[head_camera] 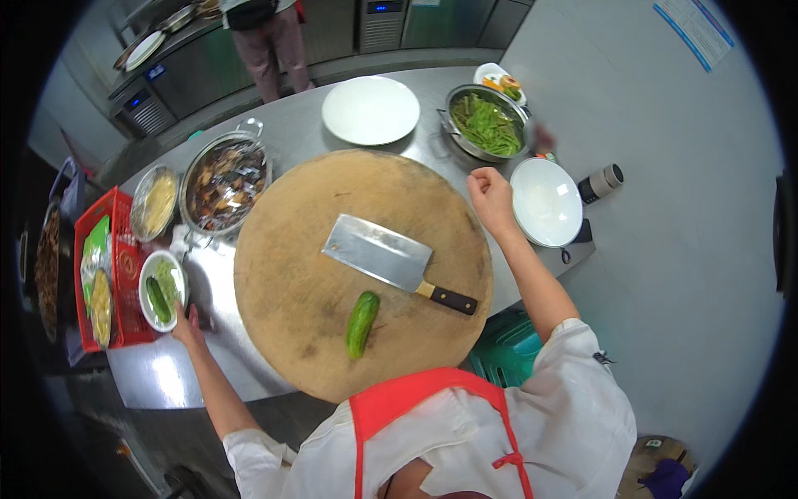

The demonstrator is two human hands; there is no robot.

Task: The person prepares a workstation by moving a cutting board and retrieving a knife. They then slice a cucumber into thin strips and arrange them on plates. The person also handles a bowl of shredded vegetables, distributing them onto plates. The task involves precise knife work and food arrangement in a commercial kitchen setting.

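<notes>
On a large round wooden chopping board (287, 293) lies a Chinese cleaver (379, 252), its dark handle towards the lower right. A piece of cucumber (362, 324) rests below the blade. My left hand (189, 325) is at the lower right rim of a white bowl (181, 274), which contains another cucumber piece (158, 299) and pale green shreds; whether the fingers grip the rim is unclear. Fingers curled, my right hand (491, 196) is over the board's upper right edge, beside stacked white plates (547, 201). Nothing shows in it, but its palm is hidden.
A steel pot of green beans or peppers (489, 125) and a large white plate (371, 111) stand beyond the board. At left are a film-covered pot (227, 184), a wrapped bowl (154, 203) and a red basket (128, 262). A person (271, 50) stands across the table.
</notes>
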